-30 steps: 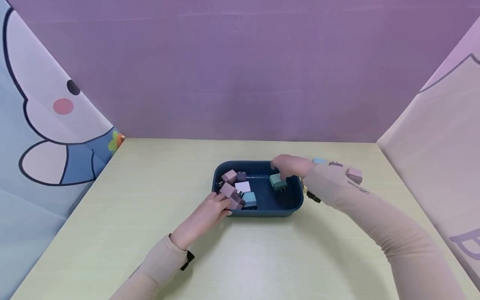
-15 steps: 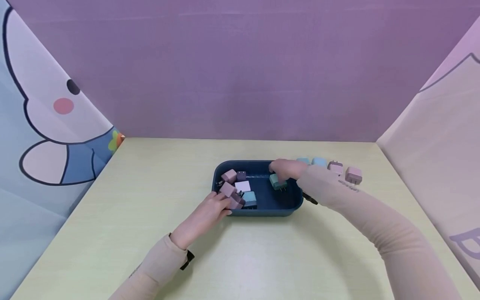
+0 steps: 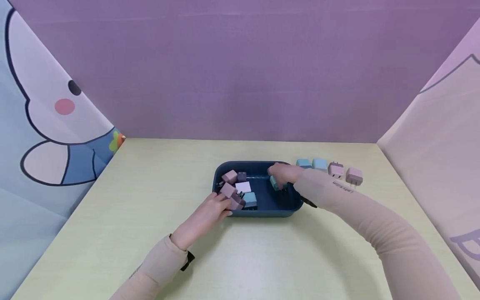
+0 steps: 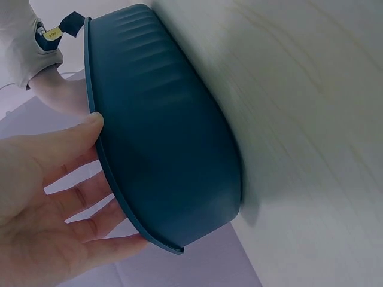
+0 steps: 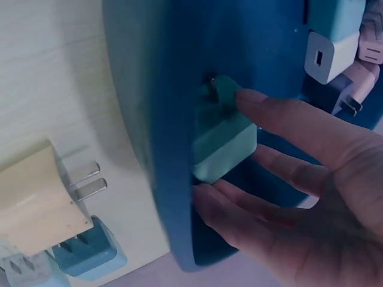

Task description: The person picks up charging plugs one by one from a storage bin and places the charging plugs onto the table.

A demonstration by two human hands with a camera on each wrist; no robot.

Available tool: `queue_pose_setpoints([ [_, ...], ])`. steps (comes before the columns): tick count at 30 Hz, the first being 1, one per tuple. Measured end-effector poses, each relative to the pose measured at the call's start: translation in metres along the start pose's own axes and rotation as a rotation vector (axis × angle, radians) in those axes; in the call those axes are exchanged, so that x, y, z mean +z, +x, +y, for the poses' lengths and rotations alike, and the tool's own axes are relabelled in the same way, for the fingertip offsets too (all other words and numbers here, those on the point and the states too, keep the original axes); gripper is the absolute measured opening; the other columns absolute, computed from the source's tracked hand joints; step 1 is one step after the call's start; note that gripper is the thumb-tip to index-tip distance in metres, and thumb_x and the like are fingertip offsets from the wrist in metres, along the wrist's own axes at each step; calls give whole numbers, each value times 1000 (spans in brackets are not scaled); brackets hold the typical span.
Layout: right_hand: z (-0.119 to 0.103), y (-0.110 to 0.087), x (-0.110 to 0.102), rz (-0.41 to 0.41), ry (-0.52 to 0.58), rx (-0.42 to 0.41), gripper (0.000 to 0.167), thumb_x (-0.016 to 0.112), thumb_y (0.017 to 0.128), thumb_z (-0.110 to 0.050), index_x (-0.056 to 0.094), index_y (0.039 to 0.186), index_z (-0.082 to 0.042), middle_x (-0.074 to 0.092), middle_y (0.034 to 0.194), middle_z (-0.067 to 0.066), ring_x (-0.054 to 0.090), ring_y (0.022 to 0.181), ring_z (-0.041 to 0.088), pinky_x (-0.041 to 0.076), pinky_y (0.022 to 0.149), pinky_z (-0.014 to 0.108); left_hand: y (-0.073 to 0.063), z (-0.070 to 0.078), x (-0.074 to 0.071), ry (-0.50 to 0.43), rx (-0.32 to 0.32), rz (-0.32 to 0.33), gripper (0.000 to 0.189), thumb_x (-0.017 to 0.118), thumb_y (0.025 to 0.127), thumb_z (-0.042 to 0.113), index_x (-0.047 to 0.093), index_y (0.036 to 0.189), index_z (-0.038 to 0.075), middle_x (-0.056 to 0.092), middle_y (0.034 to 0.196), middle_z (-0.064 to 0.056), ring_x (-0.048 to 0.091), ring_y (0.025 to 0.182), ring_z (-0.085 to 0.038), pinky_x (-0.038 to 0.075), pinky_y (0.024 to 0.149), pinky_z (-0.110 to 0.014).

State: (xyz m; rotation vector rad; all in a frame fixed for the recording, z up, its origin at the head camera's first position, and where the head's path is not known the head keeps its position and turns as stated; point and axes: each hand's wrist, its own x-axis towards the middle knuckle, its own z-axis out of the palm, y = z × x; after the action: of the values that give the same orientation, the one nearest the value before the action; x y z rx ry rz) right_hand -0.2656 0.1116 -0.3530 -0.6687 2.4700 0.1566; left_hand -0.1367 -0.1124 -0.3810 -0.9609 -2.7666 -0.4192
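right hand (image 3: 286,171) pinches green charger (image 5: 230,140) at three o'clock inside blue tray (image 3: 268,213), which left hand (image 3: 211,208) grips at eight o'clock; a shallow pinch could let the charger slip.

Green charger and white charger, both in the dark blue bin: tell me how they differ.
The green charger is two-tone green; the white charger is plain white. The right hand holds the green charger; no hand touches the white charger. The green charger shows a metal prong, the white charger a port. Both are inside the dark blue bin.
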Motion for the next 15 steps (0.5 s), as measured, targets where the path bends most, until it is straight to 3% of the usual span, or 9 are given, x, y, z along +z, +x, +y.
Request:
queue_pose_setpoints([
  [6, -2, 0, 3, -4, -31, -3, 34, 64, 78, -1, 53, 110, -3, 49, 120, 15, 49, 104, 26, 40, 68, 31, 0, -1, 1, 7, 13, 16, 13, 70, 75, 14, 62, 82, 7, 60, 84, -4, 40, 66, -16, 33, 60, -25],
  [11, -3, 6, 7, -21, -44, 7, 21, 64, 78, 1, 58, 96, -5, 53, 115, 14, 50, 86, 21, 36, 61, 31, 0, 0, 1, 8, 22, 21, 13, 70, 75, 14, 62, 82, 7, 60, 86, -4, 40, 66, -16, 33, 60, -25],
  [15, 2, 16, 9, -41, -41, 1, 15, 63, 76, 5, 57, 86, -6, 57, 94, 11, 42, 69, 19, 33, 58, 32, 0, 0, 2, 7, 15, 21, 13, 70, 75, 14, 62, 83, 7, 60, 86, -4, 39, 66, -16, 33, 59, -24],
])
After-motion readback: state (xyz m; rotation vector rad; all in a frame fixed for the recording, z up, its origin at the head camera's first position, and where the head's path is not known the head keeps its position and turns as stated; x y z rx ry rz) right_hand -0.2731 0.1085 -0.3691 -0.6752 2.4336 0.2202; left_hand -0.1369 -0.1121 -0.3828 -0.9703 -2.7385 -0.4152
